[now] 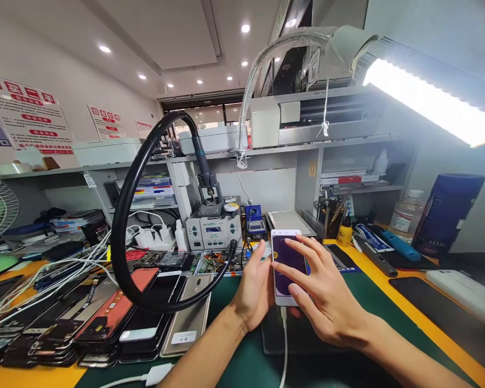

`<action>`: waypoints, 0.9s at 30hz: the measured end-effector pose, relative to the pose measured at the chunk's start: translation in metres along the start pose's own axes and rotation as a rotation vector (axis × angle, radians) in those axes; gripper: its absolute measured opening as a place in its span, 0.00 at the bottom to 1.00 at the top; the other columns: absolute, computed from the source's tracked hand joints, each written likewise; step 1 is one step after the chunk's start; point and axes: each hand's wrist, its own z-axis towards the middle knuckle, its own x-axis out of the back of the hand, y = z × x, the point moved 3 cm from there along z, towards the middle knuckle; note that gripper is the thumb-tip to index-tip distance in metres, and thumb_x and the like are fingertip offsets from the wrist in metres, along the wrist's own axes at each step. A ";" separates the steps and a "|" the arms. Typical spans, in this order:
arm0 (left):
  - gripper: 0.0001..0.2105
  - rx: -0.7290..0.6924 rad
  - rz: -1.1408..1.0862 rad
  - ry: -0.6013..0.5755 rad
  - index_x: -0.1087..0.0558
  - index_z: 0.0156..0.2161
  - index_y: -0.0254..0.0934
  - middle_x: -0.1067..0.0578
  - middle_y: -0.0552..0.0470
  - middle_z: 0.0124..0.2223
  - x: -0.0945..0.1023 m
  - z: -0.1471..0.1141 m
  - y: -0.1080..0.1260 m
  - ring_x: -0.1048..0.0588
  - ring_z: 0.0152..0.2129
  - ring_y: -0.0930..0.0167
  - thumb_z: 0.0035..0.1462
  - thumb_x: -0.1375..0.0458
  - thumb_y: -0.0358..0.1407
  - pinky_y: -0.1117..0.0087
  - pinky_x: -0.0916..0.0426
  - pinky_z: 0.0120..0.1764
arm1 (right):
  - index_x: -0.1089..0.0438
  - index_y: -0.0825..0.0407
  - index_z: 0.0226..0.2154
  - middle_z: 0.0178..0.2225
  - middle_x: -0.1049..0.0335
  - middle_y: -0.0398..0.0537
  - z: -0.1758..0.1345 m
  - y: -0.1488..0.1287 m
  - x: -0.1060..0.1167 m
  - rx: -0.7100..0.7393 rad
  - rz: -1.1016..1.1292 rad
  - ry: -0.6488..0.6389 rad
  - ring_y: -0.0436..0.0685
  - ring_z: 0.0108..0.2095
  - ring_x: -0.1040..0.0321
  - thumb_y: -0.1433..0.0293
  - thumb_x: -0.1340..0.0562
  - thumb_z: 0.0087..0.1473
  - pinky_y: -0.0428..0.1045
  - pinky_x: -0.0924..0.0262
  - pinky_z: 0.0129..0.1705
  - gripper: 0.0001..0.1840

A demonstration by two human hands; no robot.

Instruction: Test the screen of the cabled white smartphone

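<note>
A white smartphone [281,300] with a lit dark purple screen stands tilted toward me in the middle of the head view. My left hand [255,288] grips it from its left side and behind; its thumb points up along the edge, and the other fingers are mostly hidden. In front of the screen is my right hand [321,288], its fingers spread and fingertips at the glass; whether they touch it I cannot tell. A white charging cable [285,345] is plugged into the phone's bottom end. Below the phone lies a dark flat pad [275,339] on the green mat [359,302].
Stacked phones [141,312] fill the left, with a thick black hose [119,226] arching over them from the hot air station [214,231]. A bright lamp [428,91] hangs upper right. A yellow bottle [345,231] and a clear bottle [406,215] stand at right.
</note>
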 end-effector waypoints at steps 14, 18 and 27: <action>0.33 -0.019 0.001 0.017 0.31 0.62 0.38 0.23 0.40 0.51 0.003 0.000 0.007 0.25 0.48 0.57 0.64 0.54 0.59 0.58 0.33 0.50 | 0.29 0.46 0.55 0.67 0.51 0.55 -0.003 -0.008 -0.001 0.053 0.026 -0.036 0.74 0.68 0.59 0.70 0.43 0.58 0.76 0.54 0.62 0.22; 0.34 -0.025 -0.005 0.025 0.32 0.63 0.37 0.24 0.39 0.52 0.005 0.001 0.009 0.25 0.48 0.56 0.64 0.54 0.59 0.58 0.33 0.50 | 0.28 0.46 0.54 0.67 0.51 0.56 -0.003 -0.010 -0.001 0.071 0.030 -0.040 0.74 0.68 0.60 0.71 0.42 0.57 0.76 0.53 0.62 0.22; 0.35 -0.042 -0.003 0.022 0.32 0.63 0.37 0.24 0.41 0.53 0.012 0.002 0.010 0.26 0.49 0.56 0.63 0.53 0.60 0.59 0.33 0.50 | 0.27 0.47 0.52 0.66 0.49 0.56 -0.003 -0.014 0.000 0.105 0.035 -0.047 0.74 0.68 0.59 0.71 0.42 0.57 0.77 0.53 0.61 0.21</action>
